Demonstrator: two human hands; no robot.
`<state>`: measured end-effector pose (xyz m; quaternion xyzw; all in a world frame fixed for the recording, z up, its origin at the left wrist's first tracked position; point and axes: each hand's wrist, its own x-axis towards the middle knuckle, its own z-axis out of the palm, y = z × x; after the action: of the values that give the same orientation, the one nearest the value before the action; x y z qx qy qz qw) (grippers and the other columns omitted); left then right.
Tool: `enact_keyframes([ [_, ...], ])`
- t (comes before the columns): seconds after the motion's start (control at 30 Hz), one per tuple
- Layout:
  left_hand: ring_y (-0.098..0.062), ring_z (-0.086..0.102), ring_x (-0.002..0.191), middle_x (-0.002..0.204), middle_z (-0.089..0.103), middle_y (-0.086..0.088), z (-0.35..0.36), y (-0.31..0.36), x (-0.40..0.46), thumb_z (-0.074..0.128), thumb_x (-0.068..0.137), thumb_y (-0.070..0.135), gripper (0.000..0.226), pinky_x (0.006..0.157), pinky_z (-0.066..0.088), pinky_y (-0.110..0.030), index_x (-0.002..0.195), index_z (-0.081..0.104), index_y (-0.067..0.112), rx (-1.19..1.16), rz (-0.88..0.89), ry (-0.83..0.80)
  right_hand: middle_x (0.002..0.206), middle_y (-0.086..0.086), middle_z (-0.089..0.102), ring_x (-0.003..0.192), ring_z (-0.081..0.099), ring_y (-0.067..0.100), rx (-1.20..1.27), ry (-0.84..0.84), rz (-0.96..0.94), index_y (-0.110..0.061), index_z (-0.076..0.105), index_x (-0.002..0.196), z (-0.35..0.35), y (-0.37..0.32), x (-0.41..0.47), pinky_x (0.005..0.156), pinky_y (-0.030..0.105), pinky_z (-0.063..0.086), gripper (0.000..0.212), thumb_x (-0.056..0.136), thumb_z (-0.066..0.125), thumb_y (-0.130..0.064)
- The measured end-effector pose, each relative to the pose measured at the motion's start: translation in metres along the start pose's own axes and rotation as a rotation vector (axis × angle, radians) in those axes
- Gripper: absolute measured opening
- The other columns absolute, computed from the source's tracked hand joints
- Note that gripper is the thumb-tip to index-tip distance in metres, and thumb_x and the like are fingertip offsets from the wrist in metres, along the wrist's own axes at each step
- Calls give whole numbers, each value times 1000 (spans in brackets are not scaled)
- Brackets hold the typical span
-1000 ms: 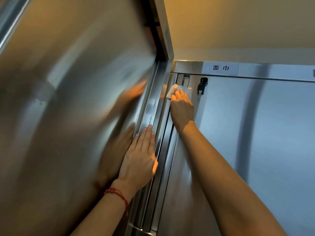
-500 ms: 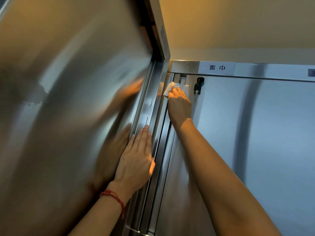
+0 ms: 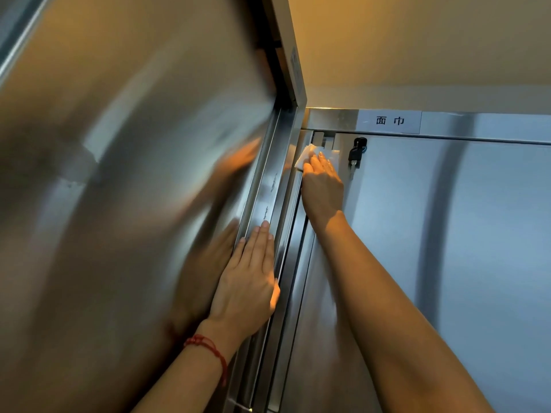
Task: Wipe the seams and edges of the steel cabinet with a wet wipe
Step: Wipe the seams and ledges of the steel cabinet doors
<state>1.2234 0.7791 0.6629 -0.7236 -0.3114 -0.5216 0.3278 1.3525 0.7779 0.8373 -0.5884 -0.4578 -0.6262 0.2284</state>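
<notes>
A steel cabinet fills the view: an open door point(image 3: 119, 204) swung out on the left and a shut door point(image 3: 447, 263) on the right. My right hand point(image 3: 322, 189) presses a white wet wipe point(image 3: 307, 155) with straight fingers against the vertical seam near the top left corner of the right door. My left hand point(image 3: 247, 284) lies flat, fingers straight, on the edge of the open door. A red string bracelet point(image 3: 208, 350) circles that wrist.
A black key point(image 3: 356, 153) hangs in the lock just right of the wipe. A white label point(image 3: 389, 121) sits on the top rail above. The cabinet's vertical frame point(image 3: 286, 234) runs between my hands. A beige wall and ceiling lie above.
My right hand has slid the wipe upward along the seam toward the top corner. My left hand keeps its place on the door edge.
</notes>
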Motion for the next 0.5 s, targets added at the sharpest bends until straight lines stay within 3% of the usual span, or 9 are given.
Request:
enact_keyframes([
  [0.5, -31, 44, 129, 139, 42, -23, -1, 0, 1, 73, 70, 32, 73, 102, 43, -41, 129, 50, -3, -13, 2, -13, 152, 15, 25, 142, 20, 26, 15, 8, 21, -1, 31, 142, -3, 7, 21, 114, 30, 13, 45, 98, 38, -2],
])
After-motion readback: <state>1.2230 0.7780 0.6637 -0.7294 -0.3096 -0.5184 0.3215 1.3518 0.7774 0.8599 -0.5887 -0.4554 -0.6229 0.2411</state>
